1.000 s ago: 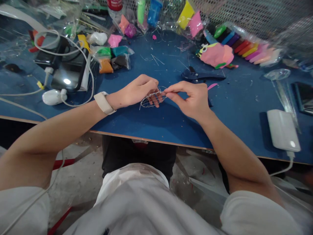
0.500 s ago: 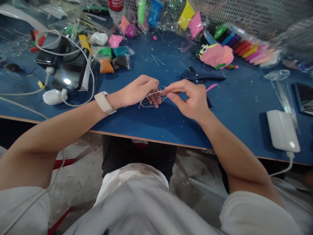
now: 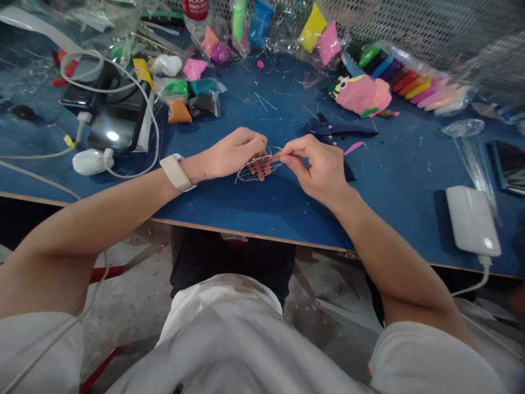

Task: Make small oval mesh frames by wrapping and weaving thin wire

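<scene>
A small cage-like frame of thin silvery wire (image 3: 248,171) is held over the blue table near its front edge. My left hand (image 3: 240,153) is closed on it, with fingertips showing through the mesh. My right hand (image 3: 320,167) pinches a wire at the frame's right end between thumb and forefinger, where a thin loop sticks up. Just behind my right hand lie dark-handled pliers (image 3: 336,128) and a pink sliver (image 3: 354,147). Farther back rests a pink clay fish (image 3: 361,95) with a googly eye.
Coloured clay packets (image 3: 192,96) and a strip of clay sticks (image 3: 410,82) line the back before a metal mesh (image 3: 381,24). On the left, a phone (image 3: 117,128) lies among white cables. A white power bank (image 3: 473,220) sits right. Loose wire bits (image 3: 262,101) lie mid-table.
My right hand's thumb and forefinger have drawn closer together at the wire, and its other fingers curl in more. My left hand and the wire frame have barely shifted.
</scene>
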A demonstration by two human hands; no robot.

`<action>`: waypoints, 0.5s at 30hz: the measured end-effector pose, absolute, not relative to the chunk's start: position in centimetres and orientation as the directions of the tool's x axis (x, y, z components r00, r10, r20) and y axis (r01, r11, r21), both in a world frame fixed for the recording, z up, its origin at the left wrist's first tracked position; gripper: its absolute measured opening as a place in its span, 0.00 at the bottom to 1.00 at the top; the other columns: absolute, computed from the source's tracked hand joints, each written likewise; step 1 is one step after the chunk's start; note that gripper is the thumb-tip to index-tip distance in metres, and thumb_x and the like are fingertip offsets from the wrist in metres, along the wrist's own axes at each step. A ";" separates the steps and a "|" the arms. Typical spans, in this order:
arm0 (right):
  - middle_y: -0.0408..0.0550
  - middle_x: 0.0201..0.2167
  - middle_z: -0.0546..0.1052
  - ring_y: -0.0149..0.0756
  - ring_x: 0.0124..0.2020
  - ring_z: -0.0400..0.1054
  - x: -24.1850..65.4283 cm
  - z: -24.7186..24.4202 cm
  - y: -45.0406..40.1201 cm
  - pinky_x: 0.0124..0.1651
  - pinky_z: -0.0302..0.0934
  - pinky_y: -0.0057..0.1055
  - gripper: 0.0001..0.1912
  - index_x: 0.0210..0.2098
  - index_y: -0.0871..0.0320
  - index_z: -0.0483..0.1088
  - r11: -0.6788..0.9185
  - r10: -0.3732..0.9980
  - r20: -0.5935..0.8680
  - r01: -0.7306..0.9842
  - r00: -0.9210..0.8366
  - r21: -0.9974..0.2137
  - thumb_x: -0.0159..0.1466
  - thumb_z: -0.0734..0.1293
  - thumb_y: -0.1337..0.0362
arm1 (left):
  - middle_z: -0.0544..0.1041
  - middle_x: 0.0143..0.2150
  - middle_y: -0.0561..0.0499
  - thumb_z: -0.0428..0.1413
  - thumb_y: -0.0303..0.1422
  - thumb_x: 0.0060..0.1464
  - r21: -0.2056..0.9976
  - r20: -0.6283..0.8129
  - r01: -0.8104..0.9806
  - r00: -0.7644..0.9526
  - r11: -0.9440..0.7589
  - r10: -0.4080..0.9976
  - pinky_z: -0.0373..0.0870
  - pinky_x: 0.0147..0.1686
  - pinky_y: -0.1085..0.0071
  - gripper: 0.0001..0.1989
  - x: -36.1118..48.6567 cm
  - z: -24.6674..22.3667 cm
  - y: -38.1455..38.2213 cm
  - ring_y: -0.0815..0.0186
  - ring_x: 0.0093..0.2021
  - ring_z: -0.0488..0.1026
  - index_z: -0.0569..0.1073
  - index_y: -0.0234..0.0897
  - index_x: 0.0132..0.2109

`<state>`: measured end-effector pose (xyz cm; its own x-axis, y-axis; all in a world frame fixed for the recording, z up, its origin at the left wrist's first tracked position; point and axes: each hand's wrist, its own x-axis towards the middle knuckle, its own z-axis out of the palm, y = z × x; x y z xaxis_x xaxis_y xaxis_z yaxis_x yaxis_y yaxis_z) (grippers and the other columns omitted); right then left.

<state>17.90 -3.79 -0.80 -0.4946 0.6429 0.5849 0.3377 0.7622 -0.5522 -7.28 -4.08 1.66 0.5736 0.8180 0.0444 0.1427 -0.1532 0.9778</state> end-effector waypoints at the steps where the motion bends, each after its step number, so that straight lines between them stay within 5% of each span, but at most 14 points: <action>1: 0.42 0.39 0.88 0.40 0.37 0.84 17.9 -0.9 -3.8 0.46 0.79 0.37 0.17 0.47 0.46 0.82 0.767 0.639 0.589 0.347 -0.495 -0.540 0.83 0.69 0.43 | 0.87 0.34 0.45 0.49 0.28 0.76 0.976 0.045 0.149 0.569 -0.157 0.821 0.83 0.38 0.71 0.21 -7.3 1.7 -4.1 0.63 0.36 0.87 0.72 0.38 0.30; 15: 0.48 0.47 0.91 0.49 0.50 0.86 17.6 -0.7 -4.5 0.55 0.79 0.47 0.13 0.50 0.46 0.86 0.810 0.581 0.619 0.445 -0.528 -0.381 0.83 0.69 0.51 | 0.77 0.28 0.50 0.52 0.28 0.76 0.986 0.077 0.092 0.510 -0.143 0.857 0.81 0.37 0.70 0.23 -7.3 1.8 -4.1 0.64 0.34 0.86 0.66 0.40 0.27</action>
<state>17.60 -4.50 -0.68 -0.5278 0.5813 0.6192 0.4452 0.8102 -0.3812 -7.31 -4.14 1.77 0.5103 0.8566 0.0766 0.0917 -0.1427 0.9855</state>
